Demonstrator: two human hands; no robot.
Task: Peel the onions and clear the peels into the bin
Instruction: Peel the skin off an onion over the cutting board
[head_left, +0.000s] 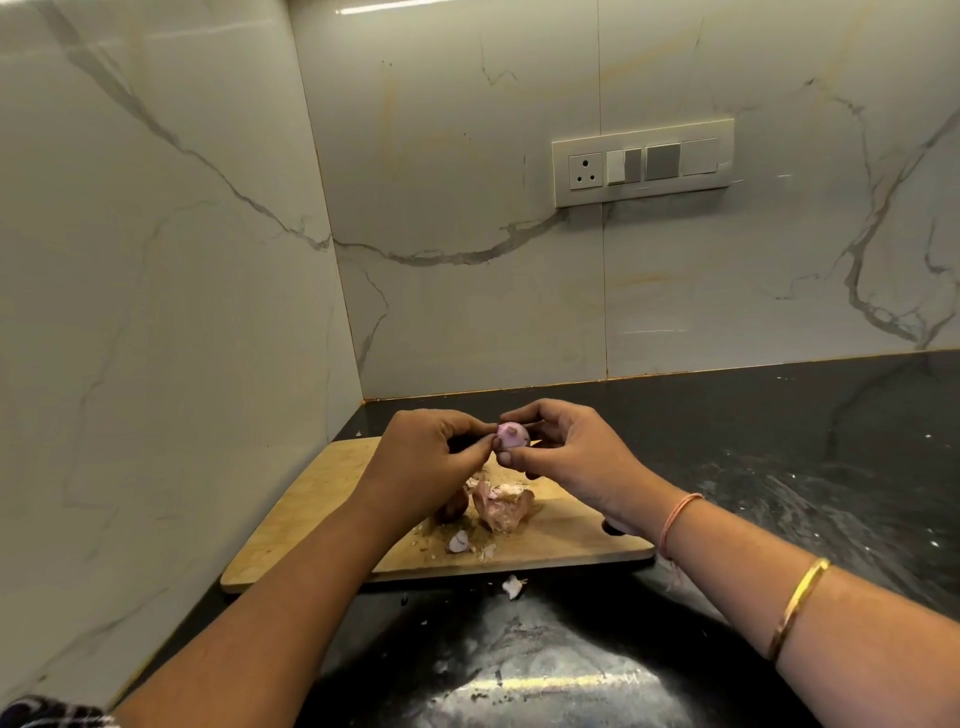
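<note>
onion (511, 435), small, pale purple, mostly bare, held in air above far end of wooden cutting board (311, 509), between both hands. left hand (426, 462) back-up, fingers curled, tips pinching onion's left side. right hand (566, 457) curled round it, forefinger over top, thumb underneath. onion near round, long axis unclear; small nub faced camera. peels (501, 506) heaped on board below hands; one scrap (513, 586) lay on dark worktop (779, 441) just off board's near edge. gold bangle (800, 605) on right forearm.
</note>
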